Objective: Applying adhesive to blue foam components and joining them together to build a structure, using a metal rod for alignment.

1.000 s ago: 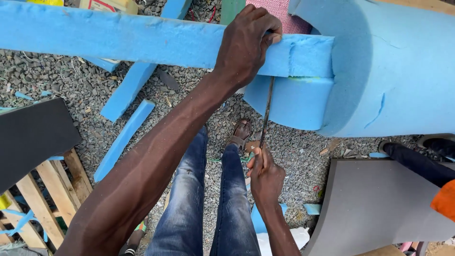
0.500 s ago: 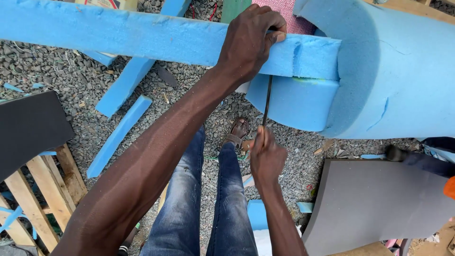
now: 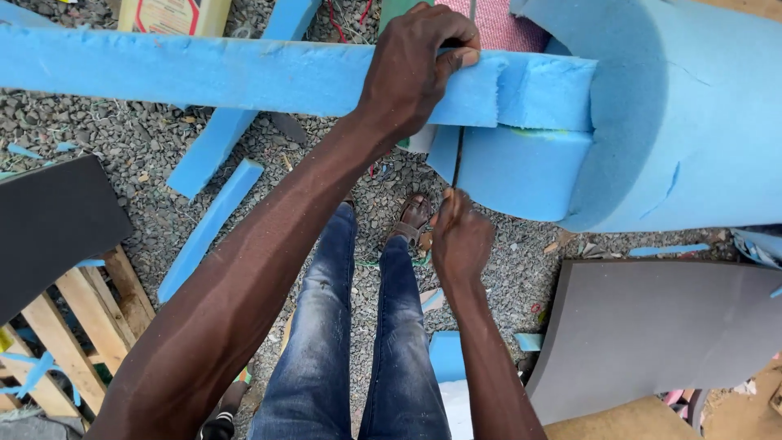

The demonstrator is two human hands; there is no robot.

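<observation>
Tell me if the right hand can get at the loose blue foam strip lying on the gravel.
Probably not: the right hand grips a blade, and the foam strip lies beyond both legs.

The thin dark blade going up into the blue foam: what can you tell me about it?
The blade is a slim, dark, straight strip, metal by the look of it, standing nearly upright. Its lower end is gripped in the right hand; its upper part disappears into a cut in the long blue foam strip, beside the left hand that presses on the foam. Its tip is hidden.
</observation>
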